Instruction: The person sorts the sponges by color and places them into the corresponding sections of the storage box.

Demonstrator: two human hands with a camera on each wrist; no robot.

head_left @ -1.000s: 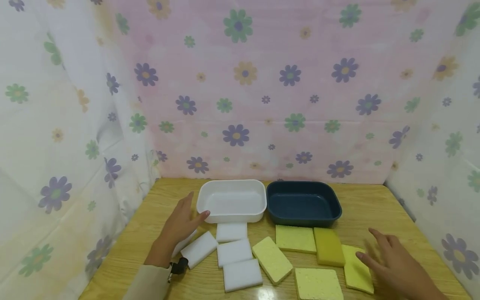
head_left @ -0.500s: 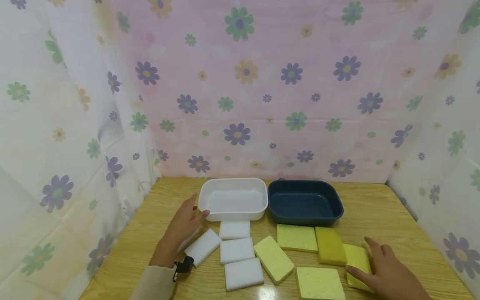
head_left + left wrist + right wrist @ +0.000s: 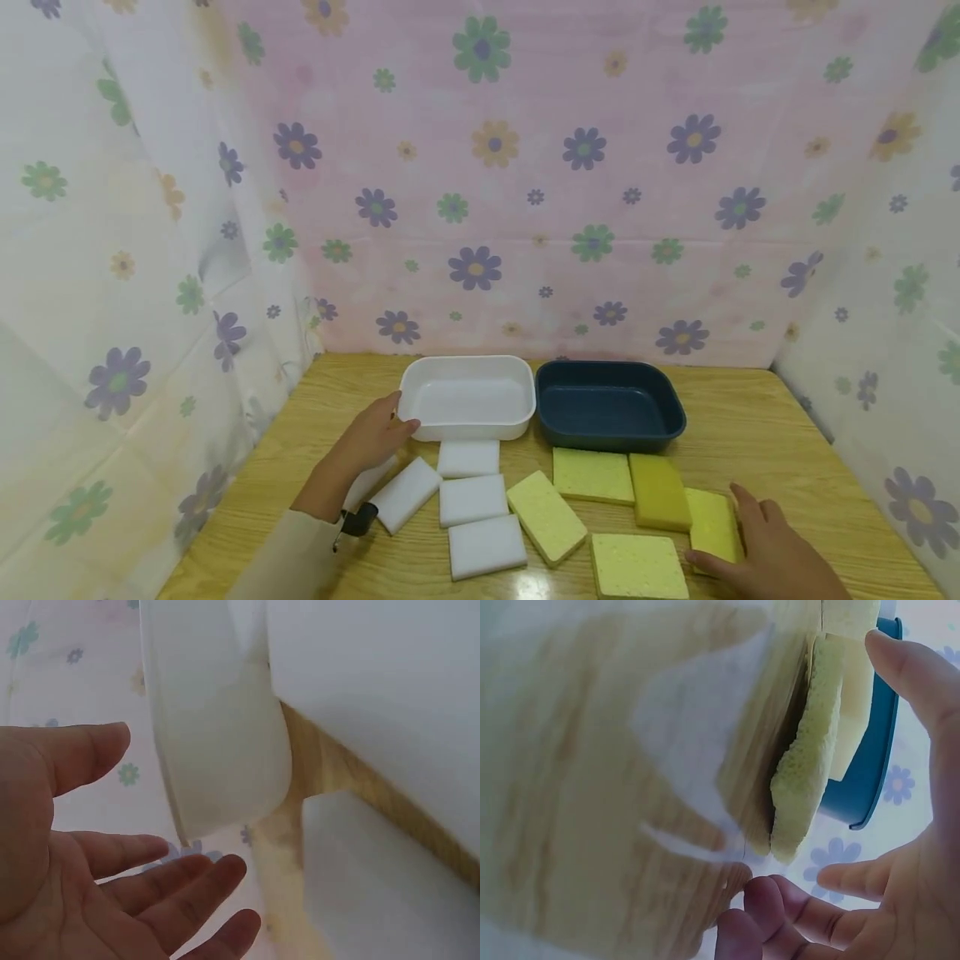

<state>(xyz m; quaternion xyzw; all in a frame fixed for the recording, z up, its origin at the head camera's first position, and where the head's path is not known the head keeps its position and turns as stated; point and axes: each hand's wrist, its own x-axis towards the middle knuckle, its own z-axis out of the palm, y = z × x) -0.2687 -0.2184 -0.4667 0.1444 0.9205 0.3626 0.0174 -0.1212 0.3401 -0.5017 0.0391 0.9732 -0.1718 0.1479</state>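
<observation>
The left sleeve (image 3: 288, 550) is beige, the wrist device (image 3: 361, 519) apparently black.

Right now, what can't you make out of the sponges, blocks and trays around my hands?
Head view: leftmost white block, partly hidden by your left hand.
Head view: near right corner of the rightmost yellow sponge, covered by your right hand.
Left wrist view: white tray, cut off by the top edge.
Right wrist view: dark blue tray, partly hidden behind yellow sponges.
</observation>
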